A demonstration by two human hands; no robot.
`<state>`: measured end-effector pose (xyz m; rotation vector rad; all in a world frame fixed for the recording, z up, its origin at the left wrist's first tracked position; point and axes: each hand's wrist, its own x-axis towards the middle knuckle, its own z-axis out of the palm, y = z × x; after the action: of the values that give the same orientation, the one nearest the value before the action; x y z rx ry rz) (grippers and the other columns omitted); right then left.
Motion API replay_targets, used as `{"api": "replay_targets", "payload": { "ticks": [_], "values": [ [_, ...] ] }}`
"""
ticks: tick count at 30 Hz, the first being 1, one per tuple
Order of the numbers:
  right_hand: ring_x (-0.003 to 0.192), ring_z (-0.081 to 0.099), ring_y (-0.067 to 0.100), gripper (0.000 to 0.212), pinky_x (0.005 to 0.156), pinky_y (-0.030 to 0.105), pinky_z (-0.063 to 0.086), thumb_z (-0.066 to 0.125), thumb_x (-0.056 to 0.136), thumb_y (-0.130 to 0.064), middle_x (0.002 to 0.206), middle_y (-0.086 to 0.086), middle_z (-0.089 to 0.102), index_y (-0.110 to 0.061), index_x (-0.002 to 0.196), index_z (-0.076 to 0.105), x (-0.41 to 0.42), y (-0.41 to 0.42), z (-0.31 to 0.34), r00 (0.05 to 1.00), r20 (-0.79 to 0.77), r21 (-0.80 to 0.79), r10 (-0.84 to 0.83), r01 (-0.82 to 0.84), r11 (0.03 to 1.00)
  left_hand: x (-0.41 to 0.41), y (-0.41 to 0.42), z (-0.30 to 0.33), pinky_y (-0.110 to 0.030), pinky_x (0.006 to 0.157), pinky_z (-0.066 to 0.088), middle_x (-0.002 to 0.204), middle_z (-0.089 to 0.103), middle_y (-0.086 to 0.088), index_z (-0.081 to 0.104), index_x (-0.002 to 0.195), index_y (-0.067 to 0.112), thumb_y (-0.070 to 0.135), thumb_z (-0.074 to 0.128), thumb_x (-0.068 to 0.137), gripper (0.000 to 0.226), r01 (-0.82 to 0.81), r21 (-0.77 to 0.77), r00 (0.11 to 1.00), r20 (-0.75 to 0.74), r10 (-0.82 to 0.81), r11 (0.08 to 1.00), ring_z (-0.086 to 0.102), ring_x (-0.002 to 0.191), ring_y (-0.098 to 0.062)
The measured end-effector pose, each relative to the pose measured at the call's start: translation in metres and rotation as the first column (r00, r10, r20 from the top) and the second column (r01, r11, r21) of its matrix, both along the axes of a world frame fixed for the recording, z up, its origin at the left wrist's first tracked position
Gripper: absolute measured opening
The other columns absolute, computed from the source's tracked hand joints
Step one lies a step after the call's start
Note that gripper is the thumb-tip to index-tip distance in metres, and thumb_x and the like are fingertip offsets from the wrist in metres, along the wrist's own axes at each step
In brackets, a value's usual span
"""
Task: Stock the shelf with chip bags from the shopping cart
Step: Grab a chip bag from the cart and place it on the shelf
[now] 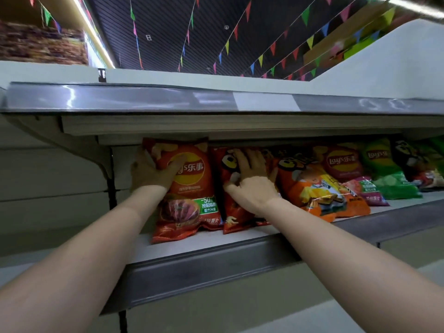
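The left hand [153, 173] grips the upright orange-red foil chip bag [186, 188] at the grey metal shelf's [216, 260] left end; the right hand [252, 182] presses flat-fingered against the dark red neighbouring bag [230, 207]. Released leaning, the orange-red bag could tip forward off the shelf lip, since nothing props it on the left.

The left hand [153, 171] covered the first letters of the logo on the red Lay's bag [185, 188], and its fingers on the bag's far edge were out of sight. The right hand [249, 181] hid most of the front of the dark red bag [230, 212], so its brand could not be read. The orange bag [317, 191] overlapped the lower part of the maroon Lay's bag [346, 169]. The dark bag [413, 162] at far right was blurred and cut by the picture's edge. The woven thing [40, 44] at upper left, perhaps a basket, was smeared. Both forearms ran off the bottom edge, and the shelf [216, 265] continued past the right border.
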<state>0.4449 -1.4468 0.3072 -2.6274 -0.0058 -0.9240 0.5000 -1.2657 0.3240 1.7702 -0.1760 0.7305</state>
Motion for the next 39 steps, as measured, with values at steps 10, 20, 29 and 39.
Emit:
{"api": "replay_targets", "payload": {
  "ticks": [10, 20, 29, 39],
  "values": [
    [0.145, -0.008, 0.034, 0.071, 0.11, 0.066, 0.003, 0.036, 0.092, -0.049, 0.158, 0.012, 0.003, -0.021, 0.151, 0.006, -0.027, -0.065, 0.016, 0.896, -0.103, 0.044, -0.432, 0.438, 0.898, -0.038, -0.009, -0.007, -0.047, 0.116, 0.006, 0.157, 0.007, -0.016, 0.016, 0.149, 0.015, 0.051, 0.057, 0.084, 0.085, -0.418, 0.391, 0.901, 0.297, 0.317, 0.82, 0.004, 0.145, -0.031],
    [0.138, 0.02, 0.033, 0.057, 0.112, 0.057, 0.018, 0.043, 0.095, -0.028, 0.148, 0.017, 0.024, -0.008, 0.145, 0.023, -0.013, -0.082, -0.005, 0.917, -0.111, 0.208, -0.383, 0.398, 0.893, -0.064, -0.034, -0.012, -0.033, 0.103, 0.031, 0.151, 0.028, -0.012, 0.04, 0.14, 0.014, 0.09, 0.04, 0.061, 0.11, 0.007, 0.786, 0.99, -0.092, 0.107, 0.618, 0.026, 0.138, -0.03],
    [0.145, 0.005, 0.032, 0.07, 0.111, 0.064, 0.002, 0.024, 0.093, -0.059, 0.154, 0.017, 0.021, -0.011, 0.142, 0.036, -0.024, -0.082, -0.001, 0.961, -0.102, 0.231, -0.256, 0.273, 0.934, -0.074, -0.044, -0.013, -0.048, 0.112, 0.022, 0.153, 0.021, -0.014, 0.015, 0.148, 0.03, 0.064, 0.031, 0.089, 0.07, -0.309, 0.785, 0.944, 0.184, 0.274, 0.536, 0.022, 0.14, -0.036],
    [0.143, 0.013, 0.029, 0.08, 0.109, 0.066, 0.004, 0.035, 0.085, -0.07, 0.15, 0.01, 0.028, -0.016, 0.143, 0.032, -0.026, -0.071, -0.012, 0.951, -0.241, -0.046, -0.195, 0.19, 0.981, -0.085, -0.091, -0.024, -0.052, 0.113, 0.012, 0.157, 0.012, -0.007, 0.004, 0.15, 0.028, 0.06, 0.036, 0.09, 0.075, -0.139, 0.979, 0.97, 0.104, 0.218, 0.151, 0.011, 0.144, -0.03]
  ]
}}
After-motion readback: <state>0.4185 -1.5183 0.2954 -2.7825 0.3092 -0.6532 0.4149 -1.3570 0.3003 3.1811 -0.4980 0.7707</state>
